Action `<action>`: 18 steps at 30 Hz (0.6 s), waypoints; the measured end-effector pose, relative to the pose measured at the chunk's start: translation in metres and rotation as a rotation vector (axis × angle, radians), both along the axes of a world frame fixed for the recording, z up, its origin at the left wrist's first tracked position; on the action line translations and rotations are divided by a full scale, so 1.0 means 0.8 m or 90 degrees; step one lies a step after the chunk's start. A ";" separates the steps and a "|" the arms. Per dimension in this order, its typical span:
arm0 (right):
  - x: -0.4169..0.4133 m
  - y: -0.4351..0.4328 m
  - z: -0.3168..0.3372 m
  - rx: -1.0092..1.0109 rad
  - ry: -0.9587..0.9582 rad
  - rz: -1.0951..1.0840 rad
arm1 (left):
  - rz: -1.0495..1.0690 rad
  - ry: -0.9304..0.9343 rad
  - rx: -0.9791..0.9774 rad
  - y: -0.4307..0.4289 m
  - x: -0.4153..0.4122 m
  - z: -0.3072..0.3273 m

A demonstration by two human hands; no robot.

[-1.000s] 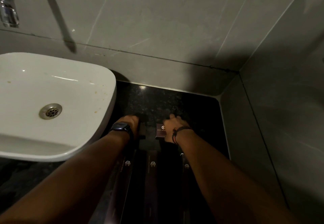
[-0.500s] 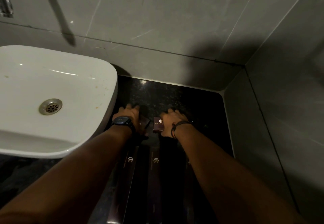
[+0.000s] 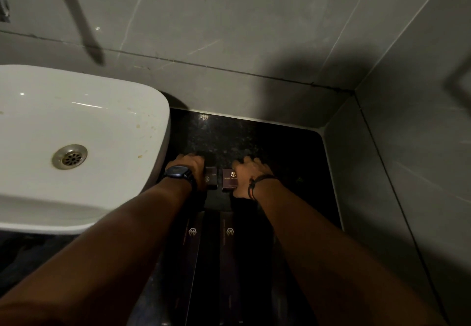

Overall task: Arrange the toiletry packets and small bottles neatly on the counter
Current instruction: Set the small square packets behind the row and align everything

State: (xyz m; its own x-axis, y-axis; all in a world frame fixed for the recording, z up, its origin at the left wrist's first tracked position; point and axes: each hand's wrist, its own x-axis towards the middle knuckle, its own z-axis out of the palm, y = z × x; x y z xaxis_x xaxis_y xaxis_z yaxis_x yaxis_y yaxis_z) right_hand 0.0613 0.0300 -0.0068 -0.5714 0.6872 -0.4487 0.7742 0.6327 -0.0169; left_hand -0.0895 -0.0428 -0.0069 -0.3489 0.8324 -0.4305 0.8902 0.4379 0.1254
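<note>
Two small dark boxes with a pale logo lie side by side on the black counter [image 3: 254,137]. My left hand [image 3: 191,166], a watch on its wrist, rests on the left small box [image 3: 211,178]. Over the right small box [image 3: 229,179] lies my right hand [image 3: 248,175], a cord band at its wrist. Fingers of both hands curl over the boxes' far ends. Nearer me, two long dark packets lie lengthwise between my forearms: the left long packet [image 3: 191,246] and the right long packet [image 3: 230,249]. Whatever sits under my palms is hidden.
A white basin [image 3: 84,126] with a metal drain [image 3: 69,156] fills the left side, close to my left wrist. Grey tiled walls close the counter at the back [image 3: 229,45] and on the right [image 3: 395,172]. Dim light hides detail on the counter.
Both hands have slid a little away from me with the small boxes. The left box, tilted half a second ago, now lies straight beside the right one.
</note>
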 end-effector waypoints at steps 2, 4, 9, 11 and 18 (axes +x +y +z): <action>-0.001 -0.002 -0.001 0.003 -0.006 -0.006 | -0.015 0.001 -0.001 -0.001 0.000 0.001; -0.001 -0.006 0.000 0.009 -0.008 -0.012 | -0.022 0.001 -0.007 -0.003 0.000 0.004; 0.007 -0.024 0.011 0.054 0.070 -0.043 | 0.043 -0.043 0.052 -0.026 0.008 0.009; 0.011 -0.037 0.019 0.084 0.135 -0.068 | 0.075 -0.060 0.096 -0.047 0.019 0.010; 0.037 -0.117 0.032 -0.053 0.227 -0.213 | 0.170 -0.092 0.091 -0.130 0.067 0.010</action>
State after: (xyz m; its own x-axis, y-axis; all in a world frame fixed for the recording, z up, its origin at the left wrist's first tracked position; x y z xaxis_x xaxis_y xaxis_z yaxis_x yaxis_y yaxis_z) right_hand 0.0905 -0.0637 0.0191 -0.4539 0.8293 -0.3259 0.8712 0.3361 -0.3579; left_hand -0.0359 -0.1464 0.0007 -0.5067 0.7754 -0.3769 0.7146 0.6223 0.3196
